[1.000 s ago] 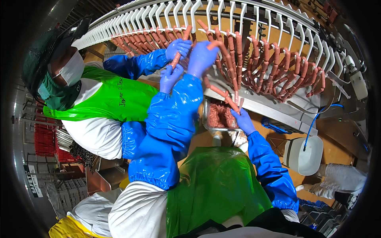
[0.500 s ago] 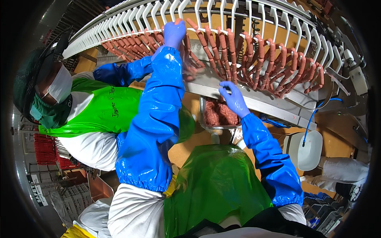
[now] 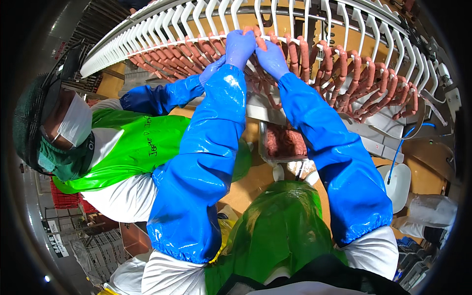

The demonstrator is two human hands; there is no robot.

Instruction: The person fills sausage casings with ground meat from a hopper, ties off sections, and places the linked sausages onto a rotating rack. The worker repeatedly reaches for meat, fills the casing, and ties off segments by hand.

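Both my hands wear purple gloves and are up at the white hooks (image 3: 257,14) of the curved rail, close to each other. My left hand (image 3: 239,48) is closed on the sausage links (image 3: 253,30) at a hook. Just to its right, my right hand (image 3: 271,60) pinches a link of sausage (image 3: 261,44), its fingers partly hidden. More strings of linked sausages (image 3: 356,86) hang in loops from the hooks on the right, and others (image 3: 167,56) hang on the left. Behind my left wrist shows a co-worker's gloved hand (image 3: 212,71).
A co-worker in a green apron (image 3: 142,142) stands close on my left. Below the rail runs a metal table (image 3: 361,137), with a tub of ground meat (image 3: 285,142) under its near edge. A blue hose (image 3: 396,152) and a pale bin (image 3: 397,184) are at the right.
My right hand has risen from above the meat tub to the hooks beside my left hand. My left hand has shifted slightly right and down. The co-worker's hand now shows behind my wrist.
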